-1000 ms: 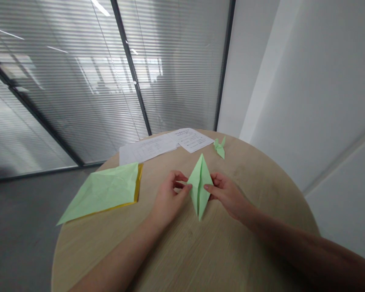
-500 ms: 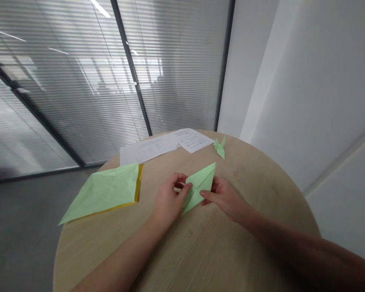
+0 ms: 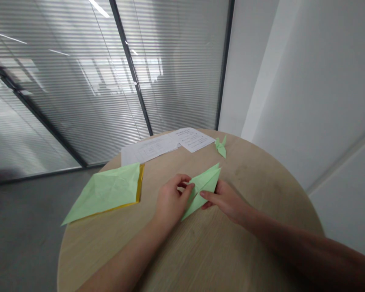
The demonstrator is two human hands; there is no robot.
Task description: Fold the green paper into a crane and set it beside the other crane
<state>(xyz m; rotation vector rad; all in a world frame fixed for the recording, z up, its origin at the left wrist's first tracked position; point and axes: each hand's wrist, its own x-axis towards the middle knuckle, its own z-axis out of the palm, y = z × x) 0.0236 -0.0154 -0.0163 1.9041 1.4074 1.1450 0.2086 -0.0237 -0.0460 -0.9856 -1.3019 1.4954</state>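
Observation:
A piece of light green origami paper (image 3: 205,183), folded into a long diamond, is held just above the round table between both hands. Along its middle runs a slit between two flaps, and its far tip shows two separate points. My left hand (image 3: 174,198) pinches the left edge with thumb and index finger. On the other side my right hand (image 3: 223,198) grips the right edge, thumb on top and fingers underneath. Parts of the paper are hidden by the fingers. Beyond it stands a small folded green paper crane (image 3: 221,147).
To the left lies a creased green sheet (image 3: 109,184) over something with a yellow edge (image 3: 139,186); its corner overhangs the table (image 3: 270,194). Printed white papers (image 3: 152,149) lie along the far edge. Glass panels with blinds (image 3: 182,81) and a white wall stand behind.
The folded paper has opened up along its middle slit, and its far tip has split into two points. Both hands keep hold of it. The view has shifted slightly.

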